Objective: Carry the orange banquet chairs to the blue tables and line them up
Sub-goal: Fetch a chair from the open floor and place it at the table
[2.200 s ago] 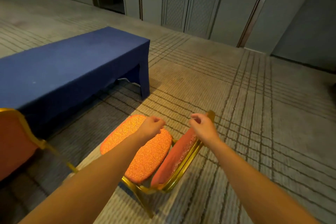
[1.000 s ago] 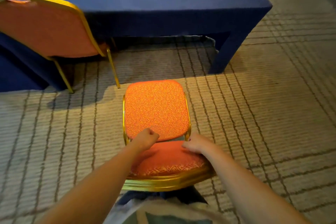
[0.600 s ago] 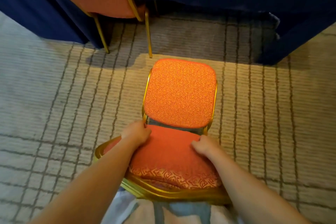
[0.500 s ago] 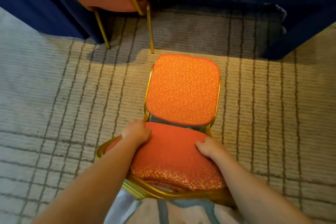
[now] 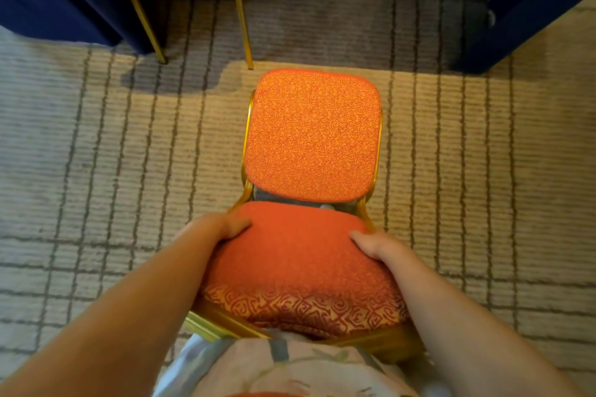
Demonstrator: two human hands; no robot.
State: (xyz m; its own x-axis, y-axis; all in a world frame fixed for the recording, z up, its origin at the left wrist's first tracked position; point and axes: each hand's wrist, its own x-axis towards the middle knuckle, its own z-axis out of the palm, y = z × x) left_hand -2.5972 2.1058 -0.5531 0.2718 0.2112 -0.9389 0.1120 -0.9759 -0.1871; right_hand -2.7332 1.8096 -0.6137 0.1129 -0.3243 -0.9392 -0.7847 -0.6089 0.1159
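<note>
- Our two bare arms reach out in front of us, coming in from the near corners and pointing toward the middle.
- Our left hand sits on the left side of the chair back. Its fingers curl over the padded edge and press on it.
- Our right hand sits on the right side of the same chair back. Its fingers lie bent on the padding, with the thumb side facing in.
- Both hands are apart from each other, and both wrists are fairly straight.
</note>
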